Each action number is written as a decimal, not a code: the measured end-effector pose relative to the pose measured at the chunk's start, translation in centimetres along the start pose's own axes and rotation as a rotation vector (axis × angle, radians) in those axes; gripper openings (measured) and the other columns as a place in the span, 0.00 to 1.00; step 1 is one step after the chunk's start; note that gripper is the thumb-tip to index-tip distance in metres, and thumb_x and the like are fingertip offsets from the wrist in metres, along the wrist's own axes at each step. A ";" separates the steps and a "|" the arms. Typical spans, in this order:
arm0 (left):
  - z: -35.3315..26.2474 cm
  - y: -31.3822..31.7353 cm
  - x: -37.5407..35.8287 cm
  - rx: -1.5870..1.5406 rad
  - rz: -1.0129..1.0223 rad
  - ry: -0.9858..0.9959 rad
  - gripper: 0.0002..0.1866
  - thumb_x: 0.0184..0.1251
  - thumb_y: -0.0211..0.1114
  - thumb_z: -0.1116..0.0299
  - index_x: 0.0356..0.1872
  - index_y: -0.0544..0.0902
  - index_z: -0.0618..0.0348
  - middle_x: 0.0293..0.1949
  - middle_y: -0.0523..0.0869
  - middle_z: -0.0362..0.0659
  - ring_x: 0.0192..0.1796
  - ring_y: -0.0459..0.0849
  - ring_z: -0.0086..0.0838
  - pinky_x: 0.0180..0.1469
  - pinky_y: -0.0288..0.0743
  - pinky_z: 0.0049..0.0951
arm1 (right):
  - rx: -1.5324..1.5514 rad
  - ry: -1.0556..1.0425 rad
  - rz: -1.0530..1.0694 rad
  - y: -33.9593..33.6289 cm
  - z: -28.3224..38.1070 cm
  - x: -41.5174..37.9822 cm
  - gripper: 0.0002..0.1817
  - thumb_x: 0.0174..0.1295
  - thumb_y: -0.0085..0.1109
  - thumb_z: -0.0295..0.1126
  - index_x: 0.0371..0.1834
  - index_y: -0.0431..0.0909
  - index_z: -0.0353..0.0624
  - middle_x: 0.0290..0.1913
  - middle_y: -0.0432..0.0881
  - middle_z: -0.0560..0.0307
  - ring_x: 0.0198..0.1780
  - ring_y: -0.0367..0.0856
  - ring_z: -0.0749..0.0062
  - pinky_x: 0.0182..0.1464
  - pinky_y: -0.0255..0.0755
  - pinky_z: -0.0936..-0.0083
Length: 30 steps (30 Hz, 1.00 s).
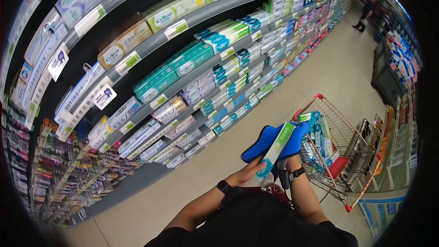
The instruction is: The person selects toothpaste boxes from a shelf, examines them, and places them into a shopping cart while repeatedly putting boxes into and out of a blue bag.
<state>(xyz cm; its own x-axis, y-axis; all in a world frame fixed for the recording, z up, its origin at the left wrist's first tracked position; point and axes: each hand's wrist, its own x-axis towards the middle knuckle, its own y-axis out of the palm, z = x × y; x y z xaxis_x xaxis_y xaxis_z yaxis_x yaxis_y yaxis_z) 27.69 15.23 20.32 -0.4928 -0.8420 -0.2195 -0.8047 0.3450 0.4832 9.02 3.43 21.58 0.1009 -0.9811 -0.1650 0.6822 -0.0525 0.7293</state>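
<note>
A long white, green and teal toothpaste box (pixel 277 148) slants upward from my left hand (pixel 250 172), whose fingers are closed around its lower end. My right hand (pixel 293 160) shows only in part, just past a black wrist band; its fingers are hidden. Directly beyond that hand and behind the box are blue, dark-edged shapes (pixel 261 144), whose kind I cannot make out. A wire shopping cart (pixel 340 123) with red corners stands close to my right. Several teal and white boxes (pixel 320 139) lie inside it.
Long shelves (pixel 183 32) of toothpaste boxes run along the left, with price tags on their edges. Packed hanging goods (pixel 82 169) line the lower left. Stacked goods (pixel 402 52) and a rack (pixel 388 169) border the right. A person (pixel 366 13) stands far down the aisle (pixel 338 59).
</note>
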 end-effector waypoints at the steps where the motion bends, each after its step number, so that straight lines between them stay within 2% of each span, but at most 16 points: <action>1: 0.1 -0.1 -0.1 0.186 -0.047 0.149 0.30 0.78 0.55 0.50 0.72 0.66 0.59 0.57 0.81 0.45 0.56 0.83 0.34 0.58 0.77 0.30 | -0.010 0.003 0.007 -0.3 -0.3 0.8 0.24 0.73 0.53 0.49 0.63 0.71 0.43 0.55 0.79 0.55 0.53 0.81 0.66 0.57 0.77 0.67; 2: 0.2 0.0 -0.2 0.372 -0.092 0.294 0.31 0.77 0.59 0.52 0.71 0.66 0.60 0.58 0.81 0.44 0.56 0.83 0.34 0.59 0.76 0.30 | -0.023 0.012 0.014 -0.7 -0.6 1.5 0.24 0.73 0.54 0.48 0.63 0.71 0.43 0.55 0.79 0.55 0.53 0.81 0.67 0.57 0.77 0.67; 3: -0.1 0.3 -0.5 0.620 -0.236 0.442 0.35 0.70 0.69 0.57 0.71 0.65 0.61 0.58 0.82 0.45 0.56 0.83 0.36 0.60 0.75 0.33 | -0.037 0.025 0.024 -0.7 -0.6 1.6 0.23 0.73 0.54 0.47 0.62 0.71 0.43 0.54 0.79 0.56 0.52 0.81 0.67 0.57 0.77 0.67; 6: -4.2 2.2 -0.5 0.806 -0.405 0.223 0.38 0.67 0.72 0.58 0.71 0.63 0.62 0.55 0.83 0.47 0.55 0.83 0.38 0.60 0.75 0.32 | -0.089 0.062 0.056 -0.5 -0.4 2.2 0.22 0.72 0.55 0.44 0.62 0.71 0.43 0.53 0.79 0.56 0.52 0.80 0.68 0.56 0.77 0.68; 7: -4.5 2.2 -0.1 0.718 -0.424 0.184 0.32 0.69 0.69 0.62 0.68 0.65 0.61 0.53 0.83 0.48 0.54 0.84 0.38 0.59 0.77 0.32 | -0.110 0.073 0.075 -0.4 -0.3 2.2 0.22 0.72 0.56 0.43 0.62 0.71 0.43 0.53 0.79 0.56 0.51 0.80 0.69 0.55 0.77 0.69; 10: -3.3 1.1 1.3 -0.040 -0.333 0.147 0.24 0.72 0.65 0.66 0.64 0.69 0.60 0.54 0.82 0.47 0.52 0.85 0.34 0.56 0.79 0.33 | -0.233 0.106 0.162 0.6 -1.0 2.3 0.21 0.71 0.57 0.41 0.61 0.72 0.42 0.52 0.79 0.57 0.51 0.80 0.70 0.54 0.77 0.70; 11: -3.0 0.9 1.6 -0.197 -0.324 0.155 0.22 0.75 0.61 0.69 0.66 0.69 0.60 0.56 0.81 0.44 0.55 0.84 0.29 0.58 0.78 0.33 | -0.297 0.114 0.204 1.1 -1.4 1.9 0.20 0.71 0.58 0.40 0.61 0.72 0.42 0.52 0.79 0.57 0.51 0.80 0.70 0.54 0.77 0.70; 14: -5.1 2.5 3.3 -0.252 -0.449 0.285 0.23 0.75 0.62 0.67 0.67 0.69 0.60 0.52 0.81 0.38 0.52 0.79 0.22 0.58 0.73 0.24 | -0.490 0.115 0.357 2.6 -2.0 0.3 0.19 0.70 0.59 0.37 0.60 0.72 0.41 0.51 0.79 0.57 0.50 0.80 0.72 0.53 0.78 0.72; 15: -5.7 2.2 3.9 -0.228 -0.463 0.291 0.25 0.75 0.62 0.67 0.69 0.68 0.62 0.53 0.81 0.38 0.54 0.79 0.22 0.59 0.72 0.24 | -0.511 0.126 0.394 2.7 -1.8 0.2 0.19 0.70 0.59 0.36 0.60 0.72 0.41 0.50 0.79 0.58 0.50 0.79 0.72 0.52 0.78 0.72; 18: -7.8 1.8 5.3 0.291 -0.435 0.295 0.25 0.75 0.62 0.67 0.69 0.68 0.63 0.53 0.81 0.39 0.55 0.78 0.21 0.59 0.72 0.25 | -0.503 0.150 0.408 1.8 -0.5 1.0 0.18 0.69 0.61 0.34 0.59 0.72 0.41 0.49 0.79 0.58 0.49 0.79 0.73 0.51 0.78 0.73; 23: -8.1 3.5 8.7 0.460 -0.471 0.224 0.29 0.69 0.69 0.65 0.67 0.70 0.66 0.53 0.83 0.44 0.55 0.79 0.24 0.59 0.73 0.27 | -0.283 0.073 0.183 -1.1 2.1 4.9 0.15 0.70 0.59 0.29 0.57 0.73 0.41 0.48 0.78 0.61 0.47 0.79 0.75 0.49 0.78 0.75; 26: -9.8 5.7 10.5 0.616 -0.468 0.287 0.28 0.69 0.69 0.65 0.66 0.72 0.65 0.53 0.84 0.44 0.56 0.80 0.24 0.59 0.73 0.28 | 0.099 0.264 0.048 -3.4 3.8 9.0 0.14 0.72 0.57 0.31 0.57 0.74 0.43 0.48 0.78 0.61 0.47 0.80 0.76 0.49 0.79 0.75; 27: -10.1 6.0 11.1 0.665 -0.488 0.310 0.26 0.67 0.70 0.67 0.64 0.74 0.63 0.52 0.85 0.44 0.54 0.81 0.23 0.58 0.74 0.28 | 0.083 0.197 0.008 -3.3 4.4 9.7 0.12 0.73 0.56 0.34 0.56 0.75 0.46 0.47 0.79 0.63 0.45 0.80 0.77 0.46 0.78 0.76; 30: -11.6 6.5 12.8 0.708 -0.534 0.397 0.26 0.66 0.71 0.68 0.64 0.75 0.61 0.50 0.86 0.44 0.53 0.82 0.23 0.56 0.76 0.28 | 0.119 0.199 -0.011 -3.9 6.1 11.5 0.11 0.73 0.57 0.35 0.54 0.75 0.47 0.44 0.79 0.64 0.43 0.80 0.77 0.44 0.77 0.77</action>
<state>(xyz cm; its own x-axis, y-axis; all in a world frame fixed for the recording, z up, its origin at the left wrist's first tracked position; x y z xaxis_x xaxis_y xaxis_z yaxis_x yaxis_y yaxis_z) 19.99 1.83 30.51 0.0379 -0.9940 0.1028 -0.9668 -0.0625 -0.2477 3.10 -8.79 20.85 0.2430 -0.9248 -0.2926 0.5953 -0.0960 0.7978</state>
